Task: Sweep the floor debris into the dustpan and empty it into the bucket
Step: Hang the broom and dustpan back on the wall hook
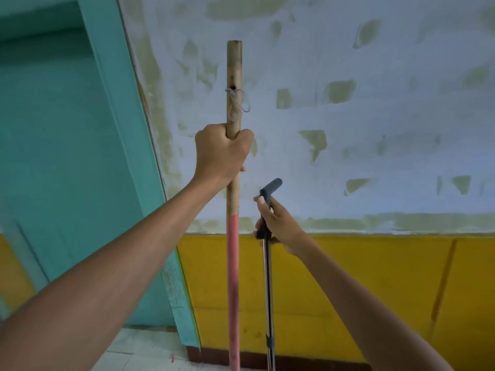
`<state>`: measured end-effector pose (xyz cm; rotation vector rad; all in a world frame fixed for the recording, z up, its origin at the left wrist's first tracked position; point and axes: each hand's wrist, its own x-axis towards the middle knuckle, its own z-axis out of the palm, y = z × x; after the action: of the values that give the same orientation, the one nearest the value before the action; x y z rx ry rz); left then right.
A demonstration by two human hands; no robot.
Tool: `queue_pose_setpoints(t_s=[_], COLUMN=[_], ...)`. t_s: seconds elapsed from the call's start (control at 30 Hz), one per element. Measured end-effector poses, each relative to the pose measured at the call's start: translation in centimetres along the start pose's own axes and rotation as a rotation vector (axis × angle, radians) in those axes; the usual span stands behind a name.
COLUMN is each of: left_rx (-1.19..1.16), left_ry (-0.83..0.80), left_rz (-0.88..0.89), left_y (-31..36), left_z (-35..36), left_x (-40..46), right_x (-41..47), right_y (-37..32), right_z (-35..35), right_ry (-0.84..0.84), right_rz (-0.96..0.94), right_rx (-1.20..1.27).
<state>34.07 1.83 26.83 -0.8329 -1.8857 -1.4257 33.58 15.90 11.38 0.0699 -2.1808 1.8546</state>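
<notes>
My left hand (pixel 222 153) is closed around the upper part of an upright wooden broom handle (pixel 233 76), which turns pink lower down and has a string tied near its top. Just to its right, my right hand (pixel 276 223) grips the dark grey grip of a thin metal dustpan handle (pixel 268 285), also upright. The broom head, the dustpan's pan and the bucket are out of view below the frame.
A wall stands straight ahead, patchy pale blue above and yellow (pixel 348 285) below, with a dark skirting at the floor. A teal door frame (pixel 139 156) is at the left. A strip of light floor tile (pixel 139 352) shows at the bottom with a small red scrap.
</notes>
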Motion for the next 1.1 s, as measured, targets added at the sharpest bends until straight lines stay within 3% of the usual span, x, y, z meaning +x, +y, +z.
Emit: queue_pose_setpoints(t_s=[0.27, 0.63, 0.77, 0.93, 1.1], left_rx=[0.003, -0.063, -0.102, -0.153, -0.138], left_ry=[0.071, 0.126, 0.119, 0.144, 0.172], left_rz=[-0.001, 0.081, 0.109, 0.099, 0.145], left_y=[-0.8, -4.3, -4.9, -5.4, -5.7], left_z=[3.7, 3.7, 3.5, 2.5, 2.2], left_x=[3.3, 5.6, 6.2, 7.1, 7.9], right_x=[4.1, 5.2, 5.3, 5.4, 6.2], right_y=[-1.8, -1.8, -1.2, -1.2, -1.2], right_z=[2.7, 3.3, 3.9, 3.1, 4.5], right_ry=[0.052, -0.073, -0.154, -0.232, -0.114], right_rz=[0.015, -0.090, -0.172, -0.307, -0.315], right_rx=[0.284, 0.149, 0.242, -0.103, -0.252])
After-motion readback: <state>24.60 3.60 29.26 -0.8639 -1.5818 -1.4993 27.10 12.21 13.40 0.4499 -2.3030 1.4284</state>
